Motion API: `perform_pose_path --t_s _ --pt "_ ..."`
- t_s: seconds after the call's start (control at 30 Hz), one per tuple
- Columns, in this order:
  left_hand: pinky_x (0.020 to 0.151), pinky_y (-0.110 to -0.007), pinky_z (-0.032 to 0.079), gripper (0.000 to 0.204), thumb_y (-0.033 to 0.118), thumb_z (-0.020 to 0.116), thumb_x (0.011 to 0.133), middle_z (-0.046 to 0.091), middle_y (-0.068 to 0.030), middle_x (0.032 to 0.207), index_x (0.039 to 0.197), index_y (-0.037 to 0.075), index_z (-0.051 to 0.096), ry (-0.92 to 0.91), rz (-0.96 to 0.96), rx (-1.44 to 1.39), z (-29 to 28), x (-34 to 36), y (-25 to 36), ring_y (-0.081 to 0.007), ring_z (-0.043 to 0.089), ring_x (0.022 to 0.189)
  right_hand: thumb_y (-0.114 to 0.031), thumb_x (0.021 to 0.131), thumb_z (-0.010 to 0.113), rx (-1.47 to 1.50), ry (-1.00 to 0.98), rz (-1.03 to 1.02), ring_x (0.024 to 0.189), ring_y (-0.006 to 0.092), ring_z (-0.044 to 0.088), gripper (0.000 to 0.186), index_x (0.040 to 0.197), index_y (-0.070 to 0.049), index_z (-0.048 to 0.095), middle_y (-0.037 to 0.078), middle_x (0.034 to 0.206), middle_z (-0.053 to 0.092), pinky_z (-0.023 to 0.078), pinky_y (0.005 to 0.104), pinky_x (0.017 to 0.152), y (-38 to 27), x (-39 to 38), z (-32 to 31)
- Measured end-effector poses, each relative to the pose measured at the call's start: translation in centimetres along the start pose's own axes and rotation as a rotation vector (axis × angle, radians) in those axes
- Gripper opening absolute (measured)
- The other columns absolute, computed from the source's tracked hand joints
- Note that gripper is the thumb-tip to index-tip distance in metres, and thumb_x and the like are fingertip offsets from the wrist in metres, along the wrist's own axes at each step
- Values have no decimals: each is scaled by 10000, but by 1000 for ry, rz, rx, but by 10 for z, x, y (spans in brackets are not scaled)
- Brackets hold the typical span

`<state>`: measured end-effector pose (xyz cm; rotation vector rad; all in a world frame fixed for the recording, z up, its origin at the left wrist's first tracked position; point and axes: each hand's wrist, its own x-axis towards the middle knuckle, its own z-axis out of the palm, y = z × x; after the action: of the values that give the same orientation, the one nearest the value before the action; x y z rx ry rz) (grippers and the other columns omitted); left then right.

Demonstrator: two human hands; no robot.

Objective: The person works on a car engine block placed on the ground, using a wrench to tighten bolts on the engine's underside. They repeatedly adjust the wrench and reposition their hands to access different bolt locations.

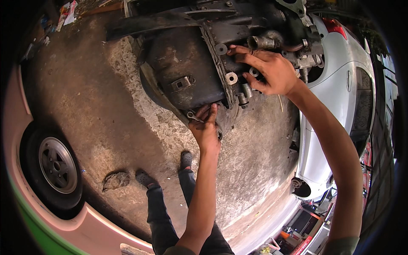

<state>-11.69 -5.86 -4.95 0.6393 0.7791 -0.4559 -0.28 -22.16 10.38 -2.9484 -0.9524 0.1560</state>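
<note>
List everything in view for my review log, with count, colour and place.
Engine-like assembly: one, blackish, top centre
Washer-like rings: three, grey to silver, on the assembly near the right hand
Ring-ended wrench: one, metallic, in the left hand
Silver-white car: one, right side
Pink-and-green vehicle body: one, left and lower left
Wheel: one, black tyre, grey rim, on that body
Concrete floor: one, stained brown-grey, centre
Stacked equipment: uncountable, mixed colours, lower right
Clogs: two, grey, lower centre
Trousers: one pair, dark blue, bottom
Left hand: one, bare, below the assembly
Right hand: one, bare, at the assembly's right
</note>
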Motion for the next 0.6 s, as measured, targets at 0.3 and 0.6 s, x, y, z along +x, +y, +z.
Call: perform_pose_path --t_s 0.3,0.6 --pt "467 -206 287 183 164 772 857 702 -6 857 971 60 675 -120 -14 49 1 3 -3 -27 544 657 -155 794 640 32 -57 11 966 311 667 340 1115 -52 592 72 1296 612 559 380 830 -1 2 -2" --pt "869 -258 437 187 102 683 930 663 -81 1044 1044 -39 638 7 102 11 12 -2 -12 -129 585 954 -210 812 657 -10 -11 13 957 280 685 362 1157 -116 602 34 1252 645 591 362 774 0 1 1"
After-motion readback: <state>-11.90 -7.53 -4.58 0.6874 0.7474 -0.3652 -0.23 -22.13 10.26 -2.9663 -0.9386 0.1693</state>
